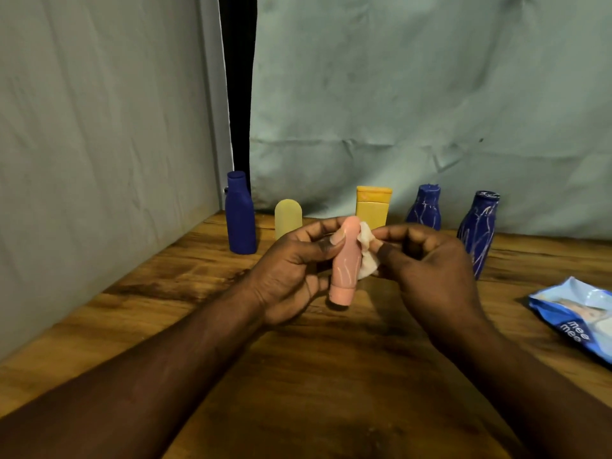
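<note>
A small pink bottle (346,263) with pale streaks on its side is held cap-down above the wooden table (318,376). My left hand (294,270) grips it, thumb across its front and fingers behind. My right hand (427,263) pinches a crumpled white wipe (367,256) and holds it against the bottle's right side.
Along the back stand a plain blue bottle (240,215), a pale yellow bottle (287,217), a yellow tube (372,207) and two blue bottles with white streaks (425,208) (478,230). A blue wipes pack (578,314) lies at the right edge. Grey sheets close off the left and back.
</note>
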